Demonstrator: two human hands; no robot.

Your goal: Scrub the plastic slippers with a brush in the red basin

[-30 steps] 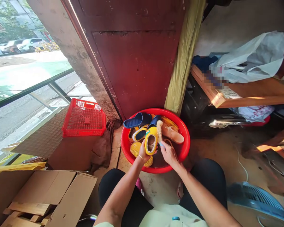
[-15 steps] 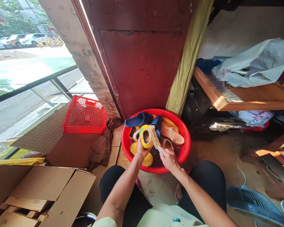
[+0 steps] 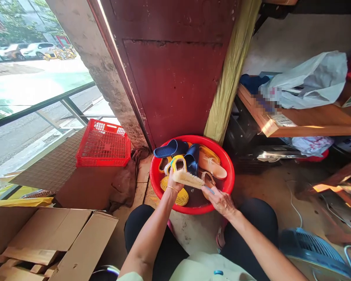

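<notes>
My left hand (image 3: 174, 184) grips a small yellow shoe (image 3: 179, 159) with a pale rim over the basin. Wrapped round the handle of a scrubbing brush (image 3: 188, 179) is my right hand (image 3: 220, 201); the bristled head lies across the near end of the shoe and partly hides it. Below both hands stands a round red basin (image 3: 231, 171) with dark water. In it are a navy clog (image 3: 171, 148) at the back left, another navy shoe (image 3: 192, 158), a beige shoe (image 3: 212, 166), a brown strapped sandal (image 3: 207, 179) and a yellow woven-pattern shoe (image 3: 181, 197).
A red plastic crate (image 3: 103, 144) is left of the basin, with an open cardboard box (image 3: 61, 230) nearer me. Behind the basin is a dark red door (image 3: 175, 86). A wooden shelf (image 3: 316, 121) holding a plastic bag and a blue fan (image 3: 312, 249) are on the right.
The brush has swung from upright beside the shoe to lying nearly level across its near end. My right hand has shifted slightly right and down; my left hand still holds the shoe.
</notes>
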